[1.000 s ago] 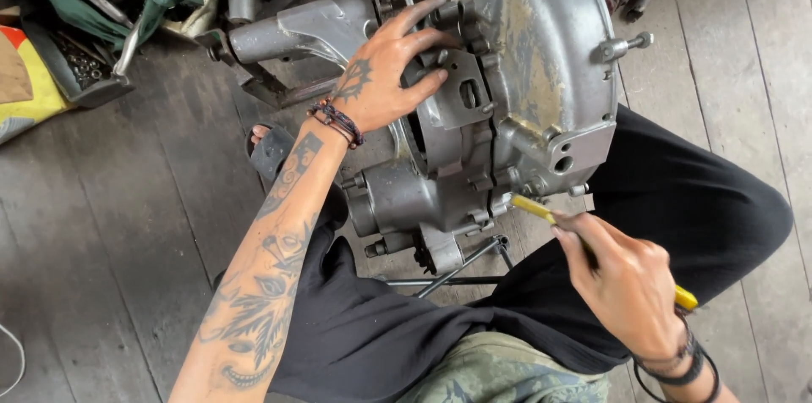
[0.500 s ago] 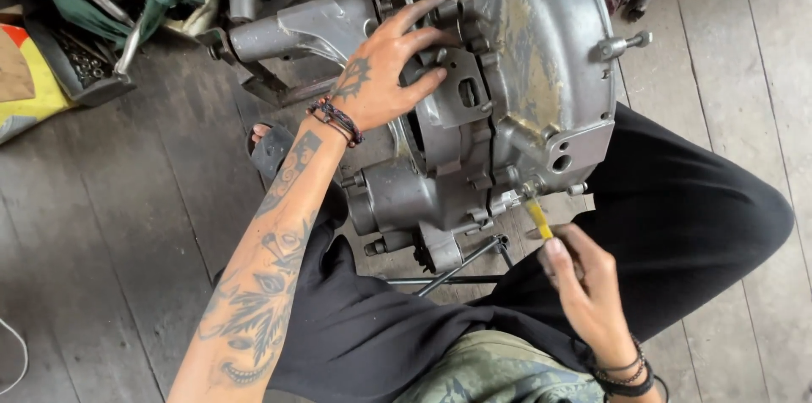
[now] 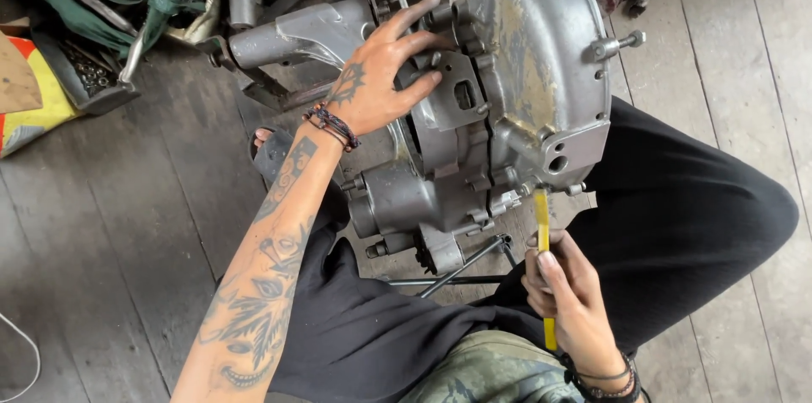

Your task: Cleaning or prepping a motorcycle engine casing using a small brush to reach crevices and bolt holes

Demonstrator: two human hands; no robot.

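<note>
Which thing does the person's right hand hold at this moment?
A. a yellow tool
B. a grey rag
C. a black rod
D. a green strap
A: the right hand is closed around a slim yellow tool whose tip reaches up to the lower edge of the grey engine case, while the left hand lies flat on that case.

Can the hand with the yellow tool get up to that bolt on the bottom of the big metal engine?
Probably yes. The right hand holds the yellow tool upright, its tip right at the lower edge of the engine case. Nothing sits between them, and the left hand rests higher up, out of the way.
</note>
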